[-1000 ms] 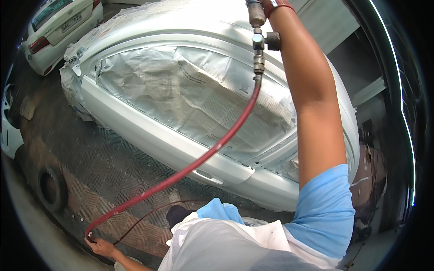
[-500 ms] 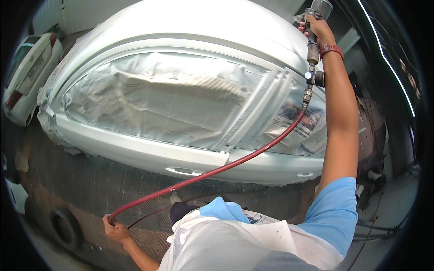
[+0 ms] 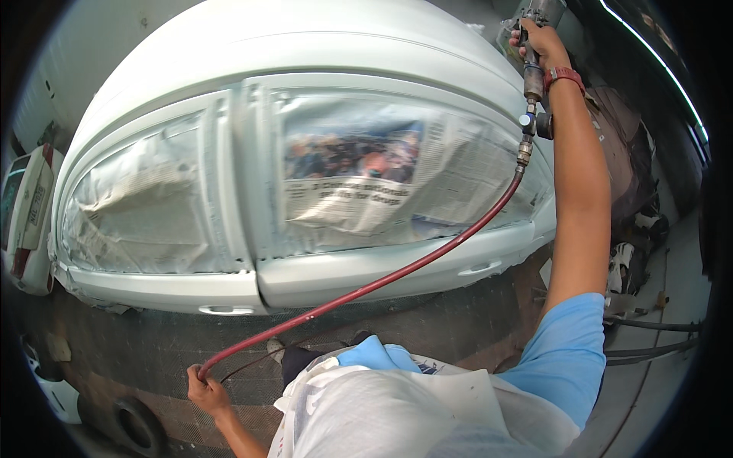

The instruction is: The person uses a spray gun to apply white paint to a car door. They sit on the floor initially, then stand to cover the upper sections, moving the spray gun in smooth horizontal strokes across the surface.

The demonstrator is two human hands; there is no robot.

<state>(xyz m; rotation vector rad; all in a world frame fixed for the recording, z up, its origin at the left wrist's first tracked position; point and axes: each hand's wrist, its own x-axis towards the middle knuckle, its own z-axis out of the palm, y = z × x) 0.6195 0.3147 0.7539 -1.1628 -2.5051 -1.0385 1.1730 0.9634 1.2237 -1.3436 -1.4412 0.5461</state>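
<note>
My right hand (image 3: 544, 46) is wrapped round the handle of a spray gun (image 3: 534, 82), held out at the far right beside the roof of a white car (image 3: 305, 49). Below the grip, the gun carries a small pressure gauge (image 3: 544, 126) and a fitting. A dark red air hose (image 3: 374, 284) runs from that fitting down to the lower left. There my left hand (image 3: 208, 388) grips the hose, fingers closed round it, away from the car body. Newspaper (image 3: 343, 175) and other paper mask the car's side windows. The gun's front is partly cut off by the dark rim.
Another light-coloured car (image 3: 29, 214) stands at the far left. A tyre (image 3: 140, 424) lies on the dark floor (image 3: 153, 336) at lower left. Black hoses or cables (image 3: 657, 353) run along the right side, near a brown covered object (image 3: 622, 145).
My view has shifted right along the car, so the newspaper-covered window now sits mid-picture. Both hands keep their holds on the gun and hose.
</note>
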